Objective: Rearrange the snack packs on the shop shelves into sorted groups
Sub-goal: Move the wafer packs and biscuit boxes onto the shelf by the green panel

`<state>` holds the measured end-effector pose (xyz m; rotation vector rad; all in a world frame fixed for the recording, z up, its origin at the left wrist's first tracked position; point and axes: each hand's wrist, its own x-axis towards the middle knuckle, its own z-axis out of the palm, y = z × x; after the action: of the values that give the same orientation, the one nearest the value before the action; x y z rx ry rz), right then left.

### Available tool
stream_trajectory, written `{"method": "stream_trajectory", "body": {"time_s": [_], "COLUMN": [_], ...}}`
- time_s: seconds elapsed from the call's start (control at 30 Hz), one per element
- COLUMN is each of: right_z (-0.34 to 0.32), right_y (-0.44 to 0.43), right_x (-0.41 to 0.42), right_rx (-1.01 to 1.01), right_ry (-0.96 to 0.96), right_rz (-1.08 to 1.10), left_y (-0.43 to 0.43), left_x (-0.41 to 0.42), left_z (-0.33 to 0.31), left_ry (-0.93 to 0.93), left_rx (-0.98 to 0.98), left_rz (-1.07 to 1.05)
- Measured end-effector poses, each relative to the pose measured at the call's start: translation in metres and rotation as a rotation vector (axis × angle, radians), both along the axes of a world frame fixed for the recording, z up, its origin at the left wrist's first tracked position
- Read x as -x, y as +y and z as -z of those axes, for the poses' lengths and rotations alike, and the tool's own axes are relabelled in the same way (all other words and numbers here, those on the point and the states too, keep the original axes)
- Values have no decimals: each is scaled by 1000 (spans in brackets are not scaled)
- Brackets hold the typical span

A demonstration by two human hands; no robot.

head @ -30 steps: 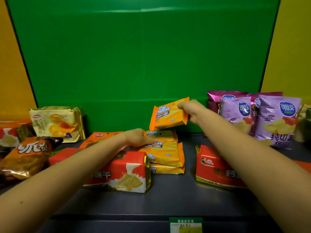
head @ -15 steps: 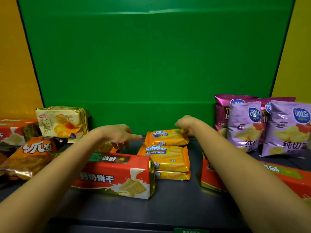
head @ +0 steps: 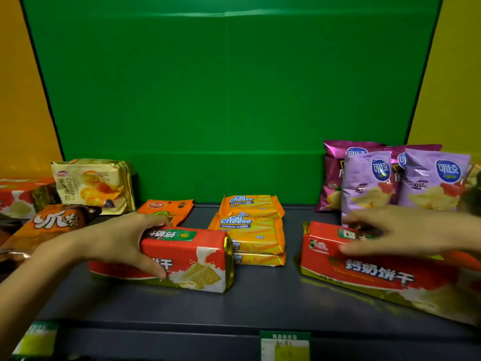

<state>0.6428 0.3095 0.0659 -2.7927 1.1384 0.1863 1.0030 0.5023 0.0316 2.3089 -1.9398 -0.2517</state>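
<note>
Two red biscuit packs lie on the dark shelf (head: 260, 306). My left hand (head: 122, 243) grips the left red biscuit pack (head: 192, 259), fingers over its top and thumb on its front face. My right hand (head: 406, 233), blurred, spans the top of the right red biscuit pack (head: 377, 272), fingers behind its back edge and thumb on the front. Between the two packs sits a stack of orange Cal Cheese wafer packs (head: 250, 230), touched by neither hand.
Purple chip bags (head: 364, 183) stand at the back right. A yellow croissant pack (head: 91, 186), an orange pouch (head: 166, 207), a brown-orange bag (head: 52, 222) and another red pack (head: 18, 196) crowd the left. A green panel backs the shelf. A price tag (head: 285, 345) hangs on the front edge.
My right hand set the raised Cal Cheese pack on the stack, then moved right onto the right red pack. My left hand left the stack and took hold of the left red pack.
</note>
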Motion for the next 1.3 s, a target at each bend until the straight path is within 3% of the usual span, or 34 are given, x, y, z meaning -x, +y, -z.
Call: {"method": "stream_trajectory", "body": {"time_s": [0.07,0.27,0.53,0.7,1.0,1.3], "right_z": [18,42,6,-28,-56,-35], "right_y": [0,-12,-2,11,79,177], "right_x": [23,50,35,-8,-104,-221], "right_rx": [-6,179,263,361,300,233], "right_ry": [29,-184,-261,-419,-543,-562], "right_rz": [3,89,1,-140,-332,-388], "left_y": [3,8,24,55,179,334], "left_x": [8,10,37,42,3,-73], "left_z": [-1,2,-42,-78,-87,-59], "left_ry": [-23,-16,-4,-116,-197,-247], "left_rx": [61,160,393,590,642,610], "left_rz": [24,2,-56,-209,-583,-775]}}
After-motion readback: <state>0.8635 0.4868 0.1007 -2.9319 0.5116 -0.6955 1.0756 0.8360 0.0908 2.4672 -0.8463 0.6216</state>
